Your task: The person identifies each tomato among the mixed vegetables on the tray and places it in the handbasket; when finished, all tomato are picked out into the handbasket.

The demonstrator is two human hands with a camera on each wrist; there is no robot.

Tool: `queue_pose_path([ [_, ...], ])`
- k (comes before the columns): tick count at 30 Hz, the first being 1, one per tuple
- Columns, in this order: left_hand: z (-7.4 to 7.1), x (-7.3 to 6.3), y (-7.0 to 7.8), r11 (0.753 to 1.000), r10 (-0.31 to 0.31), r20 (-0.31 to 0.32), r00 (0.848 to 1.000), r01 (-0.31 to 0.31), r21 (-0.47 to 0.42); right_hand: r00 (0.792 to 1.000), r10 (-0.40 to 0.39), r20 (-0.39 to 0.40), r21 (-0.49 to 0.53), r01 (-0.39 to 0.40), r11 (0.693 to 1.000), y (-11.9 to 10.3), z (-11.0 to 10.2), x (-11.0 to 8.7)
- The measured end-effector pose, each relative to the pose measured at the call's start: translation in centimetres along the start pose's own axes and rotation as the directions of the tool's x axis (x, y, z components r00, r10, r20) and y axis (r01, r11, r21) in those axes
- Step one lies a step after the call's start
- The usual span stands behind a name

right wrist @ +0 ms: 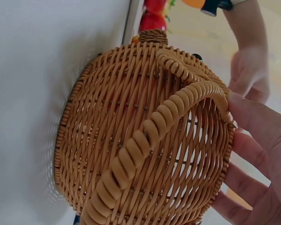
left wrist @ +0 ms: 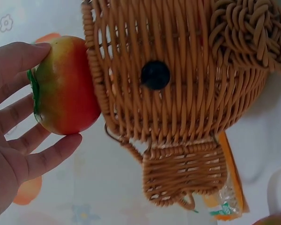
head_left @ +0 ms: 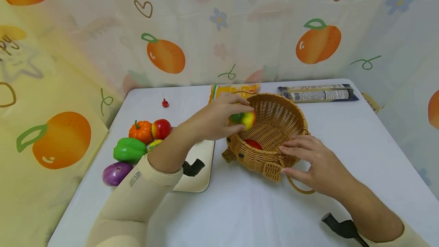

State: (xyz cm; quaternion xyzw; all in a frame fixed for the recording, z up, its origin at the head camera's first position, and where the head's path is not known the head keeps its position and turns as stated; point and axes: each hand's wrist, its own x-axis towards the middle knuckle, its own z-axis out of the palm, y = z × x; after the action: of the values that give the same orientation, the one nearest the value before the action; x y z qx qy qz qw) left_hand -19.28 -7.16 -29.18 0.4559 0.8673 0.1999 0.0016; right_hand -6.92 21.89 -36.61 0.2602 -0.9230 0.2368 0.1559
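My left hand (head_left: 224, 115) holds a red-and-yellow persimmon (left wrist: 72, 89) with a green leafy top, thumb on one side and fingers on the other. It is over the left rim of a wicker basket (head_left: 252, 161) with dark button eyes and woven feet. In the left wrist view, the fruit is right at the rim. My right hand (head_left: 308, 163) grips the basket's near right rim, with the thumb (right wrist: 253, 115) outside by the handle (right wrist: 140, 140) and the fingers over the edge. Inside the basket lies a red item (head_left: 253, 144), partly hidden by the wall.
Left of the basket is a cream tray (head_left: 202, 180), partly behind my left arm. Near it are a purple eggplant (head_left: 116, 174), green pepper (head_left: 129, 150), orange pumpkin (head_left: 141, 132) and red fruit (head_left: 161, 129). Behind stand a yellow packet (head_left: 233, 89) and dark long packet (head_left: 319, 93).
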Motion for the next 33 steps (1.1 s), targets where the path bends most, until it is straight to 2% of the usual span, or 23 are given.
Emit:
queue_pose_path([
  [8, 1.9, 2.0, 0.5, 0.998, 0.015, 0.103, 0.995, -0.022, 0.064, 1.000, 0.003, 0.000, -0.001, -0.003, 1.000, -0.1, -0.1, 0.0],
  [15, 3.3, 2.7, 0.5, 0.995, 0.026, 0.166, 0.986, -0.041, 0.088, 1.000, 0.004, 0.004, 0.005, -0.004, 1.000, 0.0, 0.0, -0.1],
  [25, 3.6, 2.2, 0.5, 0.996, 0.033, 0.142, 0.989, -0.045, 0.083, 1.000, 0.002, -0.003, 0.001, -0.002, 1.000, -0.1, 0.0, 0.0],
  [33, 2.5, 1.1, 0.8, 0.995, -0.002, 0.094, 0.996, -0.008, 0.103, 1.000, 0.008, 0.003, -0.002, -0.008, 1.000, -0.2, 0.0, 0.0],
])
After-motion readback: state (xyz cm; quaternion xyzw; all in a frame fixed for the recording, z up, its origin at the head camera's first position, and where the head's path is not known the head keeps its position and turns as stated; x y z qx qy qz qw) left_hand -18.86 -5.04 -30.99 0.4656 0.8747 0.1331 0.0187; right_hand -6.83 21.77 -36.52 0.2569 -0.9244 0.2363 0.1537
